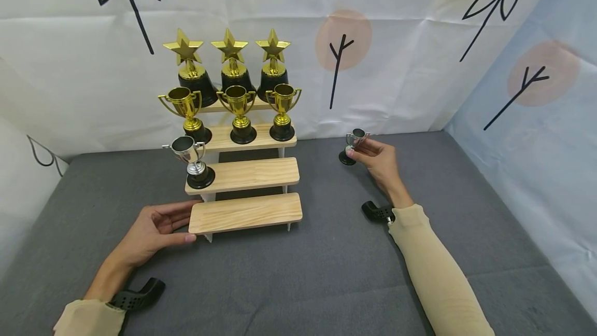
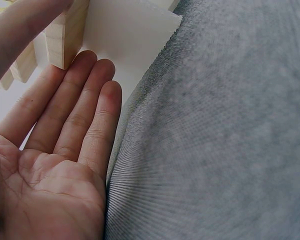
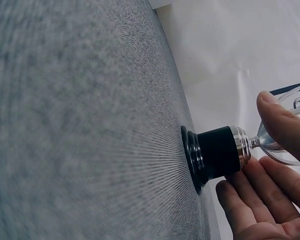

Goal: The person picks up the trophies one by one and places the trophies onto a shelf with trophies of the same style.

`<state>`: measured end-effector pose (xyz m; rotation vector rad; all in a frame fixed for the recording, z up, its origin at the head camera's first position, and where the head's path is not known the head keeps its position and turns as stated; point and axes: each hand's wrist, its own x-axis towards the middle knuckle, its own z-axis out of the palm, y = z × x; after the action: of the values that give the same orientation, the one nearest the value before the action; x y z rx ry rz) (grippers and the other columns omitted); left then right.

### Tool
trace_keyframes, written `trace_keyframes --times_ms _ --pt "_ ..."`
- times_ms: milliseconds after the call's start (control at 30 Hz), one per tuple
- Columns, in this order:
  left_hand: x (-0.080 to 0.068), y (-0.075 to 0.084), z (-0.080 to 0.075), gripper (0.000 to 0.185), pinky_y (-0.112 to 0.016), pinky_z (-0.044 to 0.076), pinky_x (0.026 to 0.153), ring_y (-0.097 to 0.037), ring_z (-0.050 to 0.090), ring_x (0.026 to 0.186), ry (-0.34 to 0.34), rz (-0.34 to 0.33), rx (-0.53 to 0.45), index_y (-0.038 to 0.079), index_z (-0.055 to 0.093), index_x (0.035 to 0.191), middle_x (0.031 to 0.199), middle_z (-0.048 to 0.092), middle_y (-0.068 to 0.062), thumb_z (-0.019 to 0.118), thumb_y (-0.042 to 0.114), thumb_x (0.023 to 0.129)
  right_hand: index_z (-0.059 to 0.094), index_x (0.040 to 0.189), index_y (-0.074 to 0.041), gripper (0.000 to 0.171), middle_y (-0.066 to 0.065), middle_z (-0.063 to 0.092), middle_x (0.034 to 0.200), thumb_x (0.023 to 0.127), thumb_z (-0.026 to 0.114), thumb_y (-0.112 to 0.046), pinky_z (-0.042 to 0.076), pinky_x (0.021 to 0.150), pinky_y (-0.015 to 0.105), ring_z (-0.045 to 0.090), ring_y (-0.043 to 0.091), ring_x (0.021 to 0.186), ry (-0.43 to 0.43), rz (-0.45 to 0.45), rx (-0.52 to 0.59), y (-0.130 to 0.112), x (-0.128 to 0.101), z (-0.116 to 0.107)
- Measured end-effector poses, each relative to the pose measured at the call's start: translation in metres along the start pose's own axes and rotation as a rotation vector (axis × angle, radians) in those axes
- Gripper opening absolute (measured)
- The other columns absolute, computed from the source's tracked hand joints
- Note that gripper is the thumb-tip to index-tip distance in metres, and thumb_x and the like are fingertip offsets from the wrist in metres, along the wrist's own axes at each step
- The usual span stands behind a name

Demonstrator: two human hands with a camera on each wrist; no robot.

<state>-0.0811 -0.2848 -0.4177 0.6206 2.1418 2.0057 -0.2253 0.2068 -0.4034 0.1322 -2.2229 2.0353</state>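
Observation:
On the grey table stands a tiered wooden display stand [image 1: 247, 213]. My left hand [image 1: 146, 235] holds the left end of its lowest step, thumb at the front corner and fingers at the back; the board's end [image 2: 66, 37] shows between them in the left wrist view. Well to the right of the stand, my right hand [image 1: 380, 162] pinches a small silver trophy cup [image 1: 356, 138] between thumb and fingers. Its black base [image 3: 212, 154] is upright, at or just above the cloth; contact cannot be told. Another silver trophy cup [image 1: 188, 153] stands at the left of the second step.
Three gold trophy cups [image 1: 238, 108] stand in a row on the third step. Behind them, three gold star trophies [image 1: 233, 66] fill the top step. A white printed backdrop [image 1: 396, 40] hangs behind the grey cloth [image 1: 326, 274]. Each wrist wears a black strap [image 1: 137, 297].

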Motion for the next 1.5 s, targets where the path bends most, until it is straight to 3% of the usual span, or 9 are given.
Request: trace_keyframes --times_ms 367,567,1000,1500 --pt "0.0003 -0.0004 -0.0002 0.064 -0.027 0.056 0.098 -0.012 0.065 0.118 0.001 0.003 0.006 -0.025 0.045 0.134 0.132 0.065 0.006 0.073 -0.023 0.077 0.065 0.121 0.014 0.040 -0.004 0.073 0.102 0.085 0.079 0.004 0.061 0.086 0.022 0.070 0.008 0.100 -0.014 -0.028 -0.002 0.0003 -0.0003 0.0004" --pt "0.0003 -0.0002 -0.0003 0.064 -0.027 0.056 0.099 -0.012 0.065 0.118 0.003 -0.002 0.013 -0.025 0.045 0.135 0.132 0.065 0.006 0.074 -0.023 0.077 0.065 0.120 0.014 0.038 0.000 0.075 0.106 0.087 0.079 -0.001 0.060 0.088 0.022 0.070 0.008 0.101 -0.021 -0.040 0.004 0.0035 0.0020 -0.0003" --pt "0.0005 -0.0008 -0.0006 0.066 -0.028 0.056 0.099 -0.014 0.064 0.120 -0.011 0.009 -0.012 -0.023 0.045 0.136 0.134 0.065 0.002 0.073 -0.024 0.077 0.067 0.116 0.015 0.036 -0.005 0.074 0.095 0.087 0.080 -0.002 0.060 0.087 0.022 0.071 0.009 0.099 0.002 -0.046 0.020 0.0037 0.0018 0.0018" --pt "0.0008 -0.0010 -0.0009 0.065 -0.028 0.056 0.098 -0.013 0.065 0.119 -0.004 0.012 -0.001 -0.025 0.044 0.135 0.133 0.066 0.003 0.073 -0.024 0.077 0.068 0.116 0.014 0.035 -0.007 0.074 0.093 0.087 0.080 -0.002 0.060 0.084 0.020 0.071 0.008 0.097 0.021 -0.032 0.000 0.0035 0.0029 0.0022"
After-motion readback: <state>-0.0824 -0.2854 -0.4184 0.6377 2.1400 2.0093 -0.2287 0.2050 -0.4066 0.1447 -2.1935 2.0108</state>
